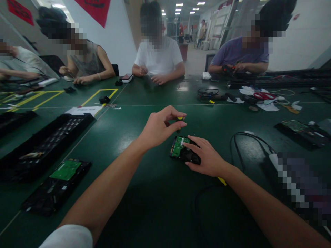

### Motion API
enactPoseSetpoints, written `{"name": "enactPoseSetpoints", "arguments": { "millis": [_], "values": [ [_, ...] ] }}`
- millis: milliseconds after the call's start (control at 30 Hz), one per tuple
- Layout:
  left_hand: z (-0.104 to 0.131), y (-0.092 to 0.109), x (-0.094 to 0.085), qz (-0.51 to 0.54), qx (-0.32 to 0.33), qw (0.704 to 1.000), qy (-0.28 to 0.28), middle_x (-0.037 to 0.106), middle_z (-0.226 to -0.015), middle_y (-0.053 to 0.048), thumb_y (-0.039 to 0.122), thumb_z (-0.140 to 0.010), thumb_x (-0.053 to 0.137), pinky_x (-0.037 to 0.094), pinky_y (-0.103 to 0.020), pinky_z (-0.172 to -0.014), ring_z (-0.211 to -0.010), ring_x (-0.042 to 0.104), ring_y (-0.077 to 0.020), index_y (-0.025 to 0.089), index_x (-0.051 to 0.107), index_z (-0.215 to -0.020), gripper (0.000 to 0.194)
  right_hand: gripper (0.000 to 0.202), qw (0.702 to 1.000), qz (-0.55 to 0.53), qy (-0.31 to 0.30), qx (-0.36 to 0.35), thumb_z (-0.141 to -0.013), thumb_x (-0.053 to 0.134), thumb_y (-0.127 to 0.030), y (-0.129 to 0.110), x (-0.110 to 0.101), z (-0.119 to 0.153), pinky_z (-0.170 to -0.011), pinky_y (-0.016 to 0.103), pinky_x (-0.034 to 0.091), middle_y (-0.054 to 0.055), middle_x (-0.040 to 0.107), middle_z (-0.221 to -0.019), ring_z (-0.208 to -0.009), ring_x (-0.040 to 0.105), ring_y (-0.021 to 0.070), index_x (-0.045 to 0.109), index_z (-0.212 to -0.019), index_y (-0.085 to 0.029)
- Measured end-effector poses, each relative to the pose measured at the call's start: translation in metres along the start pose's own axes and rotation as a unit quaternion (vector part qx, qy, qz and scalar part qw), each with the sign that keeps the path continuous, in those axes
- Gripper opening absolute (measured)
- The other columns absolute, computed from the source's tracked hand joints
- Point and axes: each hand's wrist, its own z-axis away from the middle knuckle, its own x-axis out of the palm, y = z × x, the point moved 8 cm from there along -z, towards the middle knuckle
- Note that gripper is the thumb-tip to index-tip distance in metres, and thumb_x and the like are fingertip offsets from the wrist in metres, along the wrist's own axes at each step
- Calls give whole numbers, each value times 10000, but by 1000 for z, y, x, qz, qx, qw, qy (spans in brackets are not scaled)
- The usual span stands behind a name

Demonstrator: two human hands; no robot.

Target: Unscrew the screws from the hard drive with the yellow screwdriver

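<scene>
My left hand [162, 125] pinches a short black-and-yellow screwdriver [180, 119] by its stubby handle, above the far left end of a hard drive; its tip is hard to make out. The hard drive [178, 146] lies on the dark green table with its green circuit board facing up. My right hand [205, 155] grips the drive's right part, thumb on the near edge and fingers across the top and far side, covering much of its black casing. Under my right wrist shows a bit of yellow [221, 181], partly hidden.
To the left lie a black casing with a green board [66, 170] and a long black tray [51, 141]. A cable [238, 134] and another black unit [297, 129] are at right. Loose wires and scraps [263, 96] lie farther back. Several people work across the table.
</scene>
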Motion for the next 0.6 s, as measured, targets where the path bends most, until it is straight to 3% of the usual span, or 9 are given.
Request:
{"name": "enactPoseSetpoints", "arguments": {
  "millis": [133, 400, 600],
  "values": [
    [1, 0, 7, 61, -4, 998, 1, 782, -1162, -93, 294, -902, 796, 647, -348, -847, -1062, 766, -224, 201, 661, -997, 190, 693, 1000, 6, 0, 6, -891, 739, -495, -1, 1, -1, -1190, 658, 363, 205, 416, -1641, -1492, 429, 415, 549, -1500, -224],
    [-4, 8, -11, -92, 55, 993, 40, 733, -1116, -66, 263, -917, 746, 577, -259, -677, -1048, 699, -200, 233, 753, -1016, 104, 680, 999, 18, 31, 27, -901, 729, -513, 0, 2, 1, -1171, 714, 339, 201, 379, -1656, -1510, 386, 443, 545, -1506, -264],
    [-4, 1, -10, -105, 39, 993, 34, 771, -1143, -59, 221, -953, 665, 592, -292, -741, -1053, 724, -202, 233, 753, -1087, 161, 673, 998, 36, 25, 37, -926, 705, -542, -2, 2, 0, -1174, 689, 358, 215, 390, -1636, -1491, 410, 437, 553, -1508, -240]
  ]
}}
